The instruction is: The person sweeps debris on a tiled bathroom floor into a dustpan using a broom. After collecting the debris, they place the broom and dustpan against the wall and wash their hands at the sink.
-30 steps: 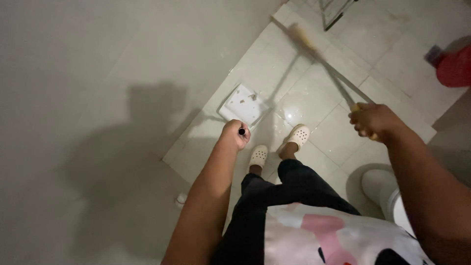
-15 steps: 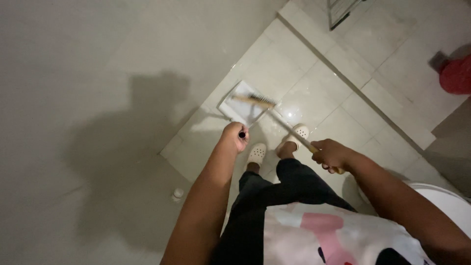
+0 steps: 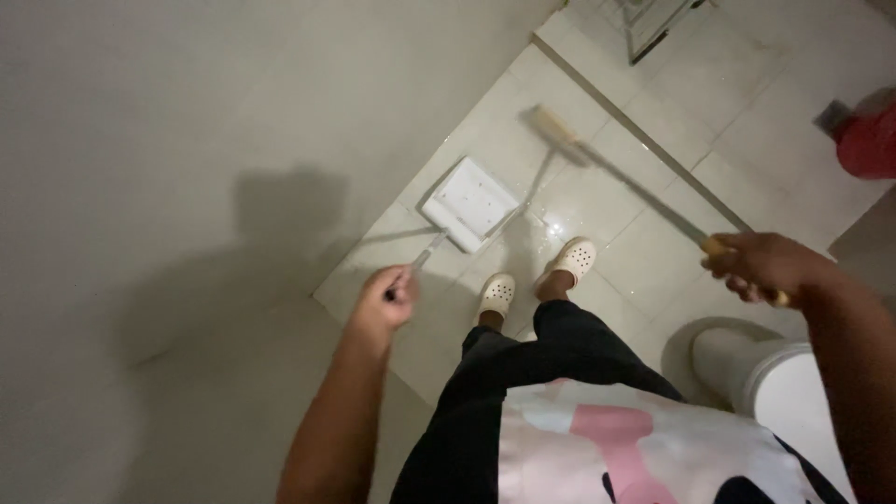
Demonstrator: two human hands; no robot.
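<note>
my left hand (image 3: 385, 299) has its fingers wrapped around a white dustpan (image 3: 469, 203) handle; my right hand (image 3: 761, 266) fingers grip a broom (image 3: 560, 131) over the tiled floor (image 3: 597, 201).

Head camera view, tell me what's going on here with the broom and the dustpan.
A person stands on a wet-looking tiled floor in pale clogs. The left hand grips the long handle of a white dustpan, whose pan rests on the tiles beside the wall. The right hand holds a broom by its stick, the brush head out in front, just beyond the dustpan. A white toilet sits at the person's right, and something red stands farther off.
</note>
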